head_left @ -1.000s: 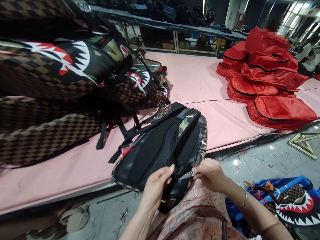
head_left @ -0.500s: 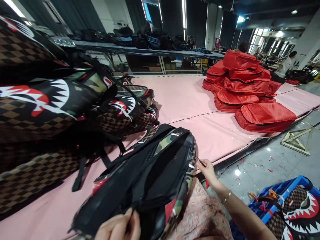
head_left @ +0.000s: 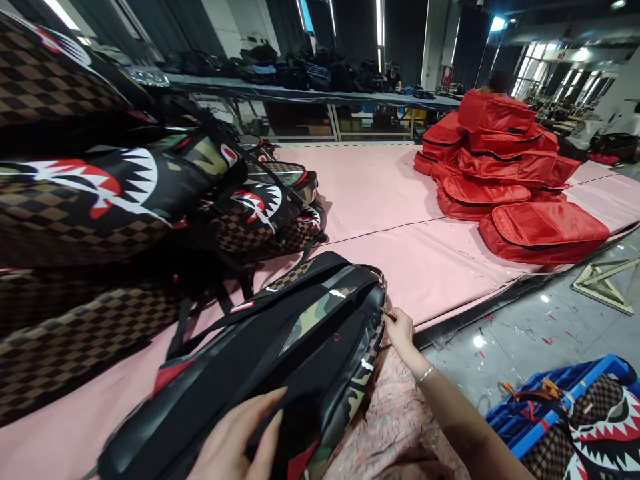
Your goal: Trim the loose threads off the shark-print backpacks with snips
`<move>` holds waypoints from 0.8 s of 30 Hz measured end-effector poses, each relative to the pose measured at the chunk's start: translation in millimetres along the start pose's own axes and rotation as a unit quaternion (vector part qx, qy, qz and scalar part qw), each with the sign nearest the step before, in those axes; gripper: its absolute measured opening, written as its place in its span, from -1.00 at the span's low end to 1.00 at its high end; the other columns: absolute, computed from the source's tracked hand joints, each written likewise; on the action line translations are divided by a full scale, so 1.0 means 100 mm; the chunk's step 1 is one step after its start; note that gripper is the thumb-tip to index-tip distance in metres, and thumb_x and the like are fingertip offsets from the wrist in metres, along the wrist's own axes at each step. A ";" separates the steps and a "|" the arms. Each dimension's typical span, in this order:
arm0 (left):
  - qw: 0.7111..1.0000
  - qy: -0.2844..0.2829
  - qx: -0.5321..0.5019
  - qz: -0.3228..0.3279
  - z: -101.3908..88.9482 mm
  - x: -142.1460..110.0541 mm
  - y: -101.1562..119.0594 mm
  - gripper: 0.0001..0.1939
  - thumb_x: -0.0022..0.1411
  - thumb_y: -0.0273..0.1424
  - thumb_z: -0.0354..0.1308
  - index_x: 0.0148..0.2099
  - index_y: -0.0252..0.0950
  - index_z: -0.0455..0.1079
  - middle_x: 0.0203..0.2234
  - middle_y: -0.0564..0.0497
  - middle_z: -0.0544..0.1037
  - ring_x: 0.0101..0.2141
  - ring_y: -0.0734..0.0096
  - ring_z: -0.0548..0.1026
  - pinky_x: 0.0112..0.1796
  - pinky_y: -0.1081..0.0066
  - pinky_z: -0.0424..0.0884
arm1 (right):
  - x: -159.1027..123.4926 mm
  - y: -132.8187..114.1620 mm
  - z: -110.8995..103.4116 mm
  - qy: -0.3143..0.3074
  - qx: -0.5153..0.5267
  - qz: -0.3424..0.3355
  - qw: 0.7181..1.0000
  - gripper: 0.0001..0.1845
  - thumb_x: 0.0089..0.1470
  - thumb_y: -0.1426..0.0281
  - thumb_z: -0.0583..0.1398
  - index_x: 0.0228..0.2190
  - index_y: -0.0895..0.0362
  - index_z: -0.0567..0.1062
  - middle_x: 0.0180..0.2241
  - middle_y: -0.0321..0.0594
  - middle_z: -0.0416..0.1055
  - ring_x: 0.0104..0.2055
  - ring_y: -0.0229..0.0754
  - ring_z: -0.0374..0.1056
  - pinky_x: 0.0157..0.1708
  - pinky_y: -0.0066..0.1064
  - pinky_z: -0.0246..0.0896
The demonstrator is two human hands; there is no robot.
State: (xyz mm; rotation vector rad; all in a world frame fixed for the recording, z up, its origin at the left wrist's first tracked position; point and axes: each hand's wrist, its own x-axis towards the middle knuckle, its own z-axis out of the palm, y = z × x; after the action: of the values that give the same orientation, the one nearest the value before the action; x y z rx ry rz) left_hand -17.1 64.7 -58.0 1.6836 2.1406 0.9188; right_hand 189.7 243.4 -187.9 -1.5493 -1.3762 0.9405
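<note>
A backpack (head_left: 265,360) lies back side up in front of me, black with camouflage and brown check trim. My left hand (head_left: 240,440) is over its lower part, thumb and fingers apart with nothing between them; whether it touches the fabric I cannot tell. At the bag's far right edge, my right hand (head_left: 401,333) pinches a small thin dark tool (head_left: 389,315), its tip against the side seam. The tool's exact kind is too small to make out.
Checkered shark-mouth backpacks (head_left: 90,193) are piled on the left of the pink-covered table (head_left: 370,187). Red bags (head_left: 545,230) are stacked at the right. On the floor stands a blue crate (head_left: 555,400) with more printed pieces. A person (head_left: 393,77) is at the far table.
My left hand has let go of the backpack's strap area and opened. The right hand has moved with the tool up along the bag's edge. The bag has turned slightly.
</note>
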 end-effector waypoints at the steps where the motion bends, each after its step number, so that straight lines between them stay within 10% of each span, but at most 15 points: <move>1: 0.999 -0.009 -0.019 0.026 0.12 0.02 0.12 -0.74 0.09 -0.23 0.03 -0.17 -0.11 0.39 -0.21 0.00 0.51 -0.21 0.21 0.47 -0.14 0.31 0.36 | -0.03 0.00 -0.03 -0.006 -0.010 -0.010 1.000 -0.83 -0.08 0.33 0.10 -0.56 0.12 0.45 -0.55 -0.28 0.41 -0.46 -0.18 0.29 -0.41 -0.42 0.15; 5: 0.979 -0.156 -0.083 0.099 0.83 0.32 0.32 -0.78 0.15 -0.29 -0.02 -0.20 -0.16 0.41 -0.29 0.00 0.53 -0.27 0.28 0.49 -0.23 0.40 0.40 | -0.18 0.01 -0.12 -0.022 -0.031 -0.046 0.998 -0.83 -0.11 0.44 0.07 -0.56 0.11 0.46 -0.57 -0.33 0.41 -0.49 -0.22 0.30 -0.46 -0.48 0.14; 11: 0.985 -0.096 -0.026 0.144 1.72 0.92 0.32 -0.80 0.13 -0.39 -0.04 -0.21 -0.21 0.37 -0.28 -0.04 0.49 -0.28 0.28 0.48 -0.25 0.38 0.39 | -0.14 -0.03 -0.16 0.013 -0.054 -0.076 0.996 -0.80 -0.12 0.50 0.09 -0.52 0.10 0.52 -0.53 -0.28 0.46 -0.45 -0.19 0.35 -0.43 -0.45 0.18; 24: 0.996 -0.091 0.019 0.014 1.84 0.99 0.34 -0.86 0.21 -0.39 -0.12 -0.36 -0.25 0.22 -0.50 -0.01 0.42 -0.44 0.32 0.42 -0.42 0.42 0.23 | -0.27 0.10 -0.50 0.008 -0.129 -0.121 0.984 -0.75 0.12 0.26 0.04 -0.24 0.11 0.39 -0.31 -0.23 0.43 -0.27 -0.20 0.34 -0.27 -0.44 0.16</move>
State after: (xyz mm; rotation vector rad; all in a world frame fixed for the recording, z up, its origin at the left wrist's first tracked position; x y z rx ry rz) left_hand 84.3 219.5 -160.0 1.7476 2.0311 0.7073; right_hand 236.6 210.3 -178.3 -1.5263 -1.6832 0.6185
